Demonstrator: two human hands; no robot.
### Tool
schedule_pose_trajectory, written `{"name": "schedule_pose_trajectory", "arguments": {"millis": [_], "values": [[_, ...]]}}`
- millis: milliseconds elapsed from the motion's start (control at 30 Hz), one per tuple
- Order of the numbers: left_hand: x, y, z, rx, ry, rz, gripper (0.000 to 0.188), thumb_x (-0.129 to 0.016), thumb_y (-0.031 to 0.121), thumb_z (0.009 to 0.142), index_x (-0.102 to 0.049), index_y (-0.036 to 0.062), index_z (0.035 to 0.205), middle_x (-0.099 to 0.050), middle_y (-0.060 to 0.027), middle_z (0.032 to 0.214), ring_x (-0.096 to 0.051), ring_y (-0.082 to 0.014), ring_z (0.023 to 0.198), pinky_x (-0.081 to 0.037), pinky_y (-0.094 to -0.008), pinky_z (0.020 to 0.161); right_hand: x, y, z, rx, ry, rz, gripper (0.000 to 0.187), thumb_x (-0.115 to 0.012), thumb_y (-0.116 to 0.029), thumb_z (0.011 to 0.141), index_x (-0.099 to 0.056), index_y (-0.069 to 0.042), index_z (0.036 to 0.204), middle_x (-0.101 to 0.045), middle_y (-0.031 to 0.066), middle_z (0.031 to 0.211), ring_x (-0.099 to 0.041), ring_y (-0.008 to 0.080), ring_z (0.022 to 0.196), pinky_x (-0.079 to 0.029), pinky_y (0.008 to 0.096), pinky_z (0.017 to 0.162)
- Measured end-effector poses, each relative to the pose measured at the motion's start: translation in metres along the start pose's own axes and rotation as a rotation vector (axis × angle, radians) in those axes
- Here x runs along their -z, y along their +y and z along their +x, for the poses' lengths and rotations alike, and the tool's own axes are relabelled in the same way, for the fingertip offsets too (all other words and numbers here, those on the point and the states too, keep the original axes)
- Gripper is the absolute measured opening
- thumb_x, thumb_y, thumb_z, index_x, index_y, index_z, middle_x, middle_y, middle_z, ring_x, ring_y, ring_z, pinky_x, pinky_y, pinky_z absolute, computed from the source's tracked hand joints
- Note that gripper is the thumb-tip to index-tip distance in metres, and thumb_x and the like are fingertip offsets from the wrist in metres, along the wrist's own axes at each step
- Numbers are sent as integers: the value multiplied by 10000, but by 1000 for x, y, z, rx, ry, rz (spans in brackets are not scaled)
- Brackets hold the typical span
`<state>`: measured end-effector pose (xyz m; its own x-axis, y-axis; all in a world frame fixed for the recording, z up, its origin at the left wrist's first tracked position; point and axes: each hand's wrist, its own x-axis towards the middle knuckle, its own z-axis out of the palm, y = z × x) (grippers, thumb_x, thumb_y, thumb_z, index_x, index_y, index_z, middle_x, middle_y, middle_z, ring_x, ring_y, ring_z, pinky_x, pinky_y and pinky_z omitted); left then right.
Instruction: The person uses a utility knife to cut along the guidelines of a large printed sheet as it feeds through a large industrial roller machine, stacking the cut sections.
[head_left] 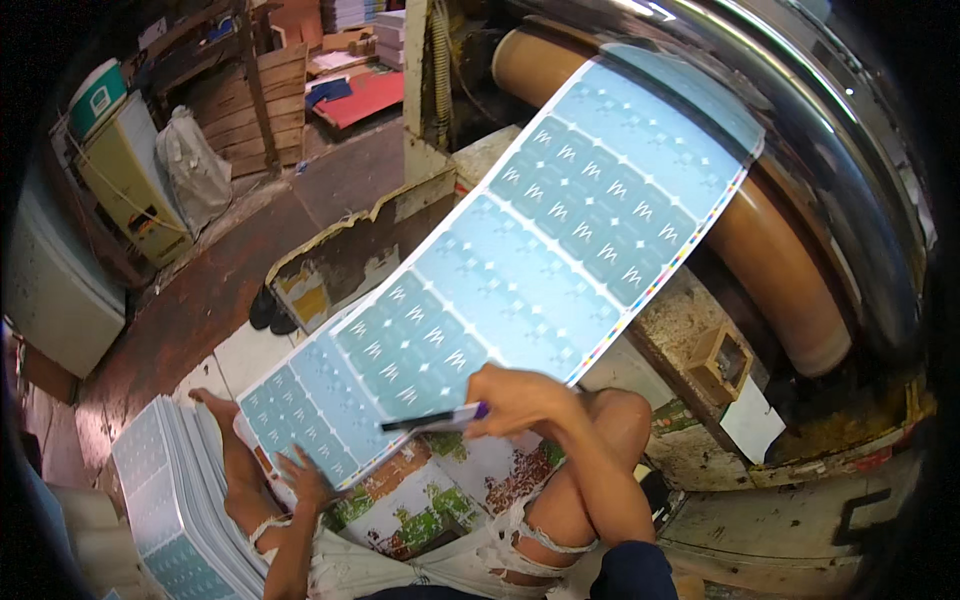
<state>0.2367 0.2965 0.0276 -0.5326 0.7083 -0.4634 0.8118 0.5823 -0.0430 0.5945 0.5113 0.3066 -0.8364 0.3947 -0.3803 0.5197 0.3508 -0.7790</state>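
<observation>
Hands in view: two. The left hand [303, 480] lies with its fingers spread wide upon the lower end of the printed sheet [520, 290]; the right hand [520, 400] has its fingers closed around one slim tool [430, 418], dark at the front with some purple near the grip, its tip over the print. The sheet extends from the machine at upper right, where it passes by one brown roller [785, 280] and one shiny metal cylinder [880, 200], down to the person's legs. Its upper stretch shows four bands, two light blue alternating with two teal; the teal bands carry white script-like marks, and a narrow strip of small coloured patches follows the right edge. Whether the lower portion is the same sheet or another beneath cannot be told. One stack of similar printed sheets [180, 500] stands at lower left, its number not countable. Also recorded: one small wooden box [720, 362], one white paper [753, 420] just beside it, and one whitish sack [193, 170].
</observation>
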Motion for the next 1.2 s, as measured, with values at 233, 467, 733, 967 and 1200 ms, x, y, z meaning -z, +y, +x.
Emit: {"name": "schedule_pose_trajectory", "arguments": {"millis": [233, 467, 733, 967, 1200], "values": [[145, 260, -63, -246, -978, -2401, 422, -511, 195, 983, -359, 18, 1334, -511, -231, 1262, -604, -352, 1068, -534, -472, 918, 75, 38, -29, -11, -111, -88, 257, -698, -187, 784, -631, 59, 748, -599, 118, 525, -642, 219, 489, -494, 343, 462], [242, 320, -118, -11, -513, -1954, 378, -644, -32, 864, -479, -6, 1203, -613, -120, 1069, -630, -211, 932, -559, -351, 831, 236, 41, -152, -70, -89, 249, 350, -648, -228, 903, -627, -42, 1198, -642, 37, 679, -603, 94, 529, -477, 239, 449], [107, 34, -38, -181, -450, -1842, 428, -646, -49, 849, -463, 3, 1232, -611, -93, 1083, -611, -189, 955, -525, -348, 838, 200, 92, -163, -16, 1783, 276, 323, -561, -309, 966, -658, -18, 1065, -622, 46, 701, -498, 62, 470, -390, 207, 408], [-149, -361, 129, -231, -398, -1800, 476, -647, -24, 861, -443, 26, 1287, -604, -82, 1123, -610, -181, 968, -528, -341, 828, -158, 141, 134, -128, 1752, 238, 310, -567, -305, 963, -660, -24, 1056, -618, 32, 686, -509, 71, 468, -396, 221, 412], [-430, -725, 295, -231, -401, -1821, 453, -683, -32, 826, -495, 1, 1237, -639, -93, 1073, -637, -189, 923, -546, -342, 804, -561, 118, 418, -207, 2092, -781, 383, -731, -45, 748, -650, -77, 1121, -620, 89, 879, -622, 197, 723, -497, 323, 604]]}}
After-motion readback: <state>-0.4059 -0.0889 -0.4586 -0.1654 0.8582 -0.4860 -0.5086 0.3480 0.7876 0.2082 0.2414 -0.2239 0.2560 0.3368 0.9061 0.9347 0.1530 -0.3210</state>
